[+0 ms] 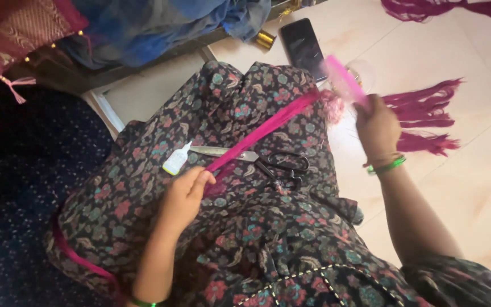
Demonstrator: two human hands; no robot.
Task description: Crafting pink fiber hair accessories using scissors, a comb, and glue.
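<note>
Scissors point(268, 162), glue bottle point(175, 160) on lap — phone point(303, 46), gold spools point(265, 39) on floor.

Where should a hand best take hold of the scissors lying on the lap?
Grip the scissors at the black loop handles, coming from the right hand's side. The handles point that way and lie free, while the pink strip crosses the blades.

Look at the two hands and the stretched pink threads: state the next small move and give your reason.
Probably draw the pink plastic comb down through the taut bundle of magenta threads. The right hand holds the comb at the bundle's fluffy far end, while the left hand pinches the near end, keeping the strands stretched over the floral-fabric lap.
</note>
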